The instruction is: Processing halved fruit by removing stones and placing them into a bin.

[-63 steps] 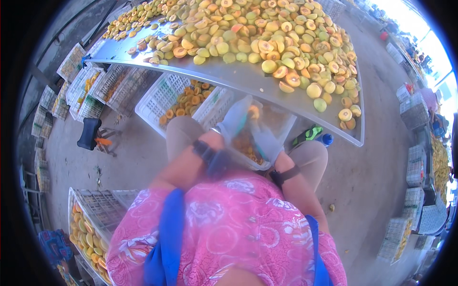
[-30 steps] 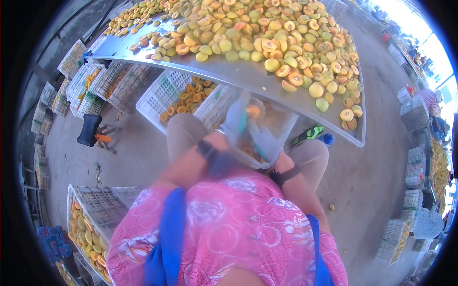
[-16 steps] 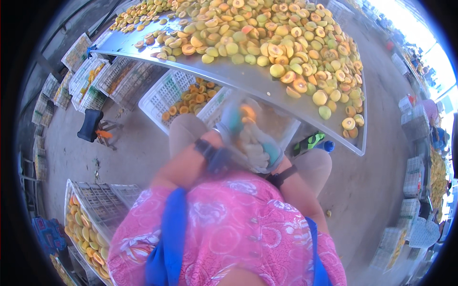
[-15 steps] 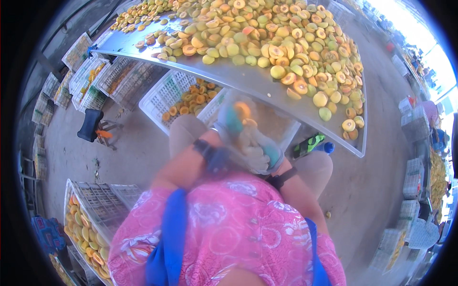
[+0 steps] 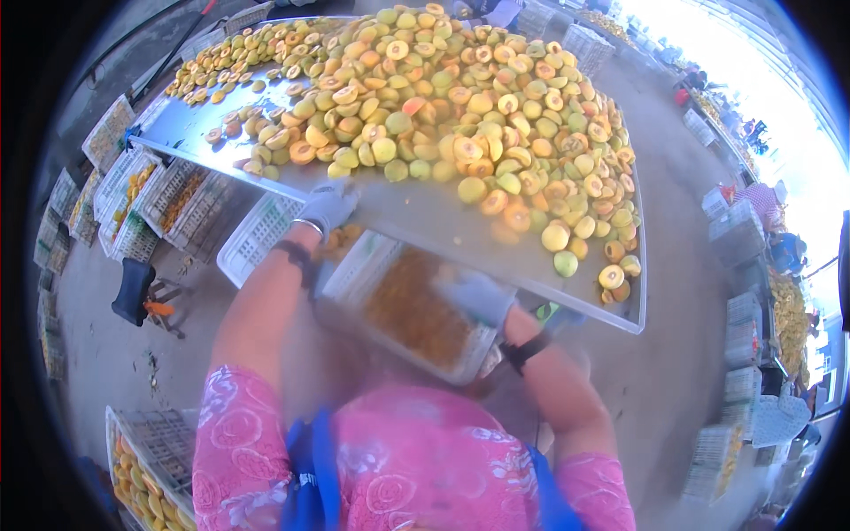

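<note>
My left hand [image 5: 329,205], in a pale grey glove, is at the near edge of the metal table [image 5: 407,208], above the white crate of fruit [image 5: 258,237]. Its fingertips are too indistinct to show whether they hold anything. Over a white crate [image 5: 350,270] between my knees is my gloved right hand [image 5: 478,296], its fingers smeared by motion. Brownish contents [image 5: 416,310] fill that crate, too blurred to name. Halved yellow-orange peaches [image 5: 469,146] lie heaped across the table, some with their cut faces up.
Stacked crates [image 5: 181,203] of fruit stand at the left, near a small black-topped stool [image 5: 133,292]. Another crate of fruit halves [image 5: 142,478] sits at my lower left. More crates [image 5: 739,310] line the right side. The table's raised rim [image 5: 580,310] runs before me.
My hands, together around a fruit before, have moved apart. The left reached forward to the table edge; the right moved over the near crate. My view has shifted, showing more of that crate.
</note>
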The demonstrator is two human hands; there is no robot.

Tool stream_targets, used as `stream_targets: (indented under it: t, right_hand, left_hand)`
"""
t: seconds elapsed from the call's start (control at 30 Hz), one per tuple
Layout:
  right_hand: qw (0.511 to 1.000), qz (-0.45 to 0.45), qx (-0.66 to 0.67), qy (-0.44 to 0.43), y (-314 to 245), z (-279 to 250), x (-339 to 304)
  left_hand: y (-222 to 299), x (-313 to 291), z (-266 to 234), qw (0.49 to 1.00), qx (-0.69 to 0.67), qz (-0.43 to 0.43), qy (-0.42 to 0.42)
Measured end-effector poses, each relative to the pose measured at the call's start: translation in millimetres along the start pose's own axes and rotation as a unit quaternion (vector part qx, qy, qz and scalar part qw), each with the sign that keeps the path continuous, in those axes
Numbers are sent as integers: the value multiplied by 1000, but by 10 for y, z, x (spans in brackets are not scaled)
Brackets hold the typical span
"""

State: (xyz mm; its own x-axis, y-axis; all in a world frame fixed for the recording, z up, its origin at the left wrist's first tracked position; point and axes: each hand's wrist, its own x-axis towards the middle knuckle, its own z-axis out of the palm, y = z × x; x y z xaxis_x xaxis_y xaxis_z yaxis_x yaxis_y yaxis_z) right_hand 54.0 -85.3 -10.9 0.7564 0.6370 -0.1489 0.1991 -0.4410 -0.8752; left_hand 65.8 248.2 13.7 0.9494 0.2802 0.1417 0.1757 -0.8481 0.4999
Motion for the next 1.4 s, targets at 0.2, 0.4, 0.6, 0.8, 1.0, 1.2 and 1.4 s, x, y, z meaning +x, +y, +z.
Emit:
stream_targets:
  t: [0.2, 0.4, 0.6, 0.8, 1.0, 1.2, 1.4]
  right_hand:
    - [987, -73, -127, 62, 118, -1569, 876]
    - [946, 62, -205, 245, 88, -2437, 1917]
    - [873, -49, -426, 232, -93, -2499, 3023]
    - [835, 25, -527, 153, -152, -2442, 3627]
    - [859, 4, -498, 121, 10, -2479, 3798]
    - [863, -10, -498, 83, 147, -2328, 3586]
    - [844, -111, -524, 4, -24, -2122, 2805]
  left_hand:
    - [180, 345, 27, 982, 103, -51, -147]
    - [243, 349, 20, 985, 111, 98, -85]
    - [111, 397, 140, 996, 56, 3, -76]
    - [178, 428, 123, 994, 47, -34, -95]
    - [117, 392, 170, 996, 60, 16, -65]
    - [75, 387, 164, 995, 67, -24, -75]
    - [9, 395, 224, 995, 79, -5, -55]
